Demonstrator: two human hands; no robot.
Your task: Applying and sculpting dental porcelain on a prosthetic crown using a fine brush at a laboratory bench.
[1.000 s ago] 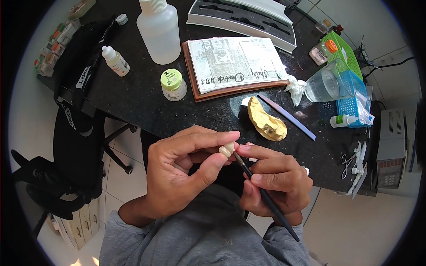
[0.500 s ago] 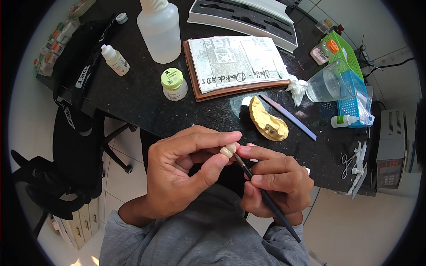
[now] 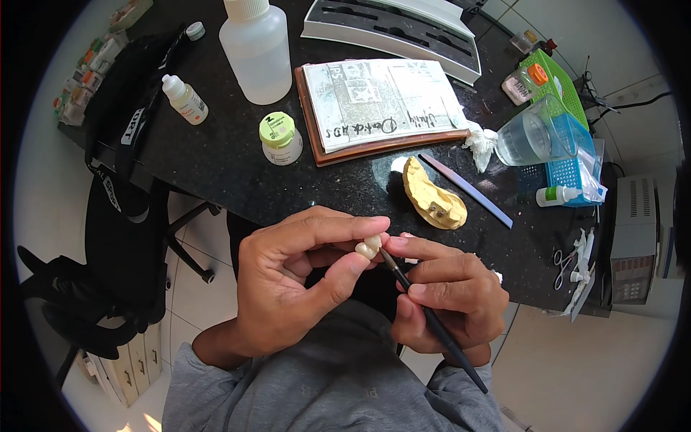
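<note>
Between the thumb and forefinger of my left hand (image 3: pixel 295 277) is a small cream-coloured dental bridge (image 3: pixel 368 248) with rounded tooth shapes. My right hand (image 3: pixel 457 295) holds a thin black-handled brush (image 3: pixel 443 333) like a pen, its handle slanting down to the right. The brush tip meets or nearly meets the right side of the bridge; actual contact is too small to tell. Beyond my hands, a yellow plaster dental model (image 3: pixel 432 194) lies on the dark table, with small grey stubs at its near end.
Behind the model are a blue-purple flat strip (image 3: pixel 468 191) and a brown-framed white mixing slab (image 3: pixel 389 108). A green-lidded jar (image 3: pixel 281 140), a dropper bottle (image 3: pixel 185 101) and a large bottle (image 3: pixel 258 54) stand left. At right are a glass of water (image 3: pixel 533 133), crumpled tissue (image 3: pixel 480 144) and baskets (image 3: pixel 565 173).
Both hands keep nearly the same place and grip. The bridge looks slightly turned or tilted between my left fingers, and the brush tip stays beside it.
</note>
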